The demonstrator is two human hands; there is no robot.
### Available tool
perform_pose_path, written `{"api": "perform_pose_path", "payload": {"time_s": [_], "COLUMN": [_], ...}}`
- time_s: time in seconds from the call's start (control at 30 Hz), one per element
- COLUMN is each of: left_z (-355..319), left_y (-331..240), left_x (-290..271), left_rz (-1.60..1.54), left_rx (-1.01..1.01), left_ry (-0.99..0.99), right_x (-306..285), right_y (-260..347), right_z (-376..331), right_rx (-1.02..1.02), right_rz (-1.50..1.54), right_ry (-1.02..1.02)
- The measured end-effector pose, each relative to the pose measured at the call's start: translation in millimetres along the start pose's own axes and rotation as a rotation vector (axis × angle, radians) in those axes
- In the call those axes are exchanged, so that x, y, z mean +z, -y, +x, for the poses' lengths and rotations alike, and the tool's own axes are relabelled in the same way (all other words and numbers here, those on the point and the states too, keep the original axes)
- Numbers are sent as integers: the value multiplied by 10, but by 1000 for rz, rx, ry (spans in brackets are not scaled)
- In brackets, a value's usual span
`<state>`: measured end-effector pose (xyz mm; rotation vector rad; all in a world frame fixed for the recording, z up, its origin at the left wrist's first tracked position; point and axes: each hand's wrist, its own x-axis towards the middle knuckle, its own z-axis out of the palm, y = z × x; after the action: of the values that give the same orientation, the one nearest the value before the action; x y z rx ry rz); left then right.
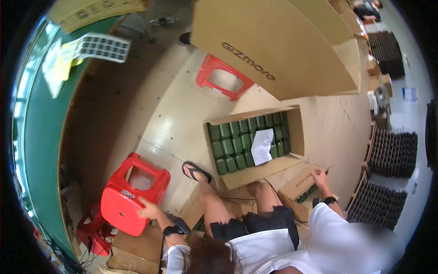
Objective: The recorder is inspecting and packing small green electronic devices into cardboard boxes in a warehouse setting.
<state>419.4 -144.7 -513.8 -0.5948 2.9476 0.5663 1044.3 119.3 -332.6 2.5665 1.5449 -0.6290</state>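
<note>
My left hand (148, 211) grips the near corner of a red plastic stool (132, 194) that stands tilted on the floor at my left. My right hand (320, 179) holds the upper flap of a small cardboard box (299, 189) beside my right knee; dark green items show inside it. In front of my legs lies a large open carton (237, 177) packed with rows of dark green containers (230, 148), and a white sheet of paper (262, 146) lies on top of them. My foot in a flip-flop (195, 171) rests next to the carton.
A second red stool (223, 75) stands farther off. A big brown cardboard panel (273, 45) leans overhead. Stacks of dark trays (392, 153) line the right side. A green surface (41, 137) runs along the left. Flat cardboard (132, 253) lies under my left arm. Another person (367, 9) sits at the far right.
</note>
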Motion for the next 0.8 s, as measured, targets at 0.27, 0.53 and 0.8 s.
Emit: {"api": "perform_pose_path", "payload": {"time_s": [0.27,0.53,0.8], "left_z": [-1909,-1940,-1793], "left_y": [-572,-254,-369], "left_x": [723,945,954], "left_rz": [-23,283,291], "left_rx": [457,731,701], "left_ry": [1272,612,835], "right_x": [644,1500,1827], "right_y": [715,601,494], "right_z": [1558,2475,2375], "right_rx": [-181,-132,-365], "right_rz": [-256,-17,-453], "right_ry": [59,428,165]}}
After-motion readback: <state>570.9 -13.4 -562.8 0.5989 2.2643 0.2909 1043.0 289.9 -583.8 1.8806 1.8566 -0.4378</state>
